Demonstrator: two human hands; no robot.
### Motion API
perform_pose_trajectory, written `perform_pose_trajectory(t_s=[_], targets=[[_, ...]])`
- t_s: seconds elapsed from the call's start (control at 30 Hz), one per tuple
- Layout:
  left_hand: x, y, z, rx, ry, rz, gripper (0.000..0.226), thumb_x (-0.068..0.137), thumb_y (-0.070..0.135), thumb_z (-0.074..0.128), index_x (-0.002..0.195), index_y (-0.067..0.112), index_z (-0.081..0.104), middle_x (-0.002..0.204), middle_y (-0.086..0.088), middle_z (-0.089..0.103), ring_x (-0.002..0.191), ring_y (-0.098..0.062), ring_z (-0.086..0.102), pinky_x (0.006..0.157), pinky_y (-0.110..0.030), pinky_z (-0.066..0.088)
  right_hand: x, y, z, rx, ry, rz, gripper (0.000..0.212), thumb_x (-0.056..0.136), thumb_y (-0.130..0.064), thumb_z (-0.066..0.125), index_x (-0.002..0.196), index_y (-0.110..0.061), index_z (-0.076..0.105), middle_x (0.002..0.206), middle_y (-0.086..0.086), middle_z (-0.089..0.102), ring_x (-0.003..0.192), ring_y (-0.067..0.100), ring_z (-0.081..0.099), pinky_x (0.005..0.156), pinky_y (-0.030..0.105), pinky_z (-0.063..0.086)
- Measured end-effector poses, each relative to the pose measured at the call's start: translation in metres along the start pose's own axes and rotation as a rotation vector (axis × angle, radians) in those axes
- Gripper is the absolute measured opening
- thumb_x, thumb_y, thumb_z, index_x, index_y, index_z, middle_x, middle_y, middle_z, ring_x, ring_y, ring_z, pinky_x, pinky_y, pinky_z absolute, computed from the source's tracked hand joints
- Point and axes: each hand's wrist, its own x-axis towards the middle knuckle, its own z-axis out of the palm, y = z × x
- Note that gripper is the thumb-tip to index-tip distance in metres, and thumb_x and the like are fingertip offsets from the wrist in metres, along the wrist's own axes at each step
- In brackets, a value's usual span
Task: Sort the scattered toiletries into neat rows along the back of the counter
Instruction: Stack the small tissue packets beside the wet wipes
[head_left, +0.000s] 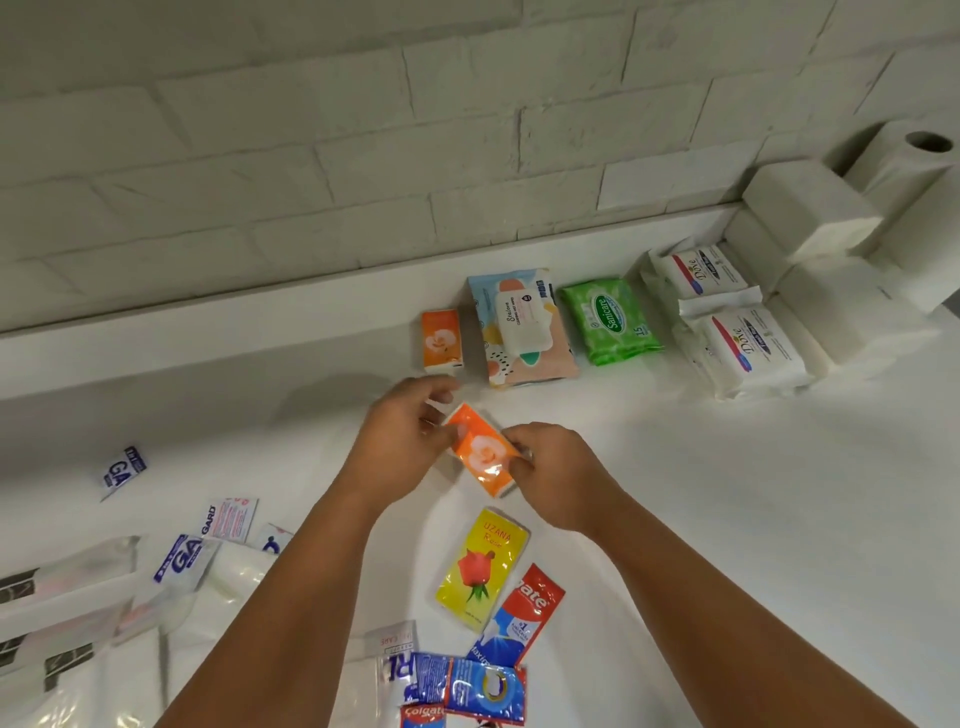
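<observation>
Currently both hands, left hand (402, 436) and right hand (558, 475), pinch an orange tissue pack (480, 449) just in front of its twin (440, 340); the glossy wrap could slip, landing it crooked.

White brick wall (311, 130), clear plastic bag (67, 597)

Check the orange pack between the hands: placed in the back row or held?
Held. The left hand and right hand pinch the orange pack by its ends, tilted, short of the matching pack in the row.
</observation>
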Motion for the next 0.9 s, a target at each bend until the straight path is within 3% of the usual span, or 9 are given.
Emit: perform_pose_trajectory(t_s=[0.1,0.17,0.3,0.47,0.6,0.67,0.73,0.83,0.9], targets=[[0.001,-0.006,-0.005,-0.161,0.179,-0.183,0.039,0.082,0.027,0.079,0.118,0.025,0.064,0.099,0.009,0.069,0.085,-0.011,0.067,0.080,-0.026,0.054,0.011,-0.018,0.003,0.241,0.069,0.058,0.020,0.095,-0.012,0.055,0.108,-0.014,0.070,0.099,0.000,0.072,0.086,0.013,0.067,0.076,0.018,0.051],[-0.002,-0.010,-0.005,-0.294,0.186,-0.280,0.027,0.083,0.028,0.078,0.107,0.022,0.069,0.088,0.003,0.073,0.079,-0.016,0.068,0.083,-0.038,0.058,0.022,-0.030,0.007,0.355,0.116,0.095,0.021,0.095,-0.012,0.055,0.108,-0.017,0.071,0.097,-0.004,0.071,0.083,0.009,0.065,0.073,0.011,0.047],[0.001,-0.009,-0.007,-0.412,0.163,-0.340,0.003,0.086,0.025,0.077,0.084,0.022,0.076,0.077,-0.010,0.074,0.068,-0.022,0.066,0.086,-0.051,0.058,0.048,-0.053,0.014,0.434,0.179,0.078,0.022,0.095,-0.012,0.054,0.109,-0.013,0.071,0.098,0.003,0.071,0.089,0.019,0.063,0.079,0.028,0.049],[0.044,-0.016,-0.018,-0.300,0.256,-0.343,0.015,0.081,0.033,0.074,0.067,0.032,0.075,0.067,-0.002,0.073,0.067,-0.024,0.069,0.083,-0.051,0.059,0.082,-0.064,0.028,0.466,0.197,0.110,0.029,0.094,-0.012,0.046,0.118,-0.014,0.063,0.109,0.010,0.068,0.096,0.028,0.063,0.081,0.033,0.052],[0.086,-0.025,-0.019,-0.211,0.246,-0.344,0.026,0.082,0.034,0.075,0.056,0.032,0.073,0.062,0.001,0.072,0.071,-0.026,0.073,0.083,-0.048,0.059,0.098,-0.070,0.035,0.569,0.219,0.162,0.046,0.093,-0.020,0.043,0.138,-0.023,0.046,0.139,0.007,0.051,0.110,0.024,0.055,0.081,0.026,0.046],[0.101,-0.027,-0.015,-0.218,0.222,-0.369,0.023,0.079,0.033,0.077,0.058,0.026,0.073,0.061,-0.001,0.073,0.067,-0.022,0.073,0.083,-0.047,0.059,0.106,-0.068,0.040,0.583,0.247,0.165,0.060,0.086,-0.026,0.041,0.146,-0.031,0.035,0.148,0.001,0.043,0.127,0.021,0.046,0.098,0.026,0.043],[0.109,-0.030,-0.009,-0.159,0.185,-0.394,0.020,0.078,0.036,0.078,0.067,0.020,0.076,0.066,-0.003,0.074,0.072,-0.021,0.074,0.084,-0.041,0.059,0.113,-0.065,0.043,0.605,0.258,0.196,0.061,0.083,-0.029,0.041,0.144,-0.033,0.037,0.143,0.000,0.048,0.129,0.020,0.046,0.108,0.037,0.039],[0.110,-0.034,-0.003,0.003,0.152,-0.428,0.030,0.083,0.042,0.072,0.092,0.015,0.080,0.087,-0.008,0.077,0.089,-0.026,0.071,0.079,-0.029,0.053,0.113,-0.069,0.036,0.654,0.214,0.248,0.038,0.094,-0.024,0.043,0.130,-0.021,0.053,0.128,0.005,0.055,0.117,0.021,0.050,0.098,0.035,0.042],[0.109,-0.033,-0.002,0.056,0.158,-0.425,0.031,0.088,0.040,0.067,0.097,0.013,0.079,0.089,-0.010,0.075,0.090,-0.027,0.069,0.071,-0.027,0.045,0.114,-0.071,0.036,0.702,0.160,0.260,0.035,0.096,-0.027,0.043,0.129,-0.017,0.053,0.125,0.006,0.055,0.113,0.021,0.052,0.093,0.032,0.041]])
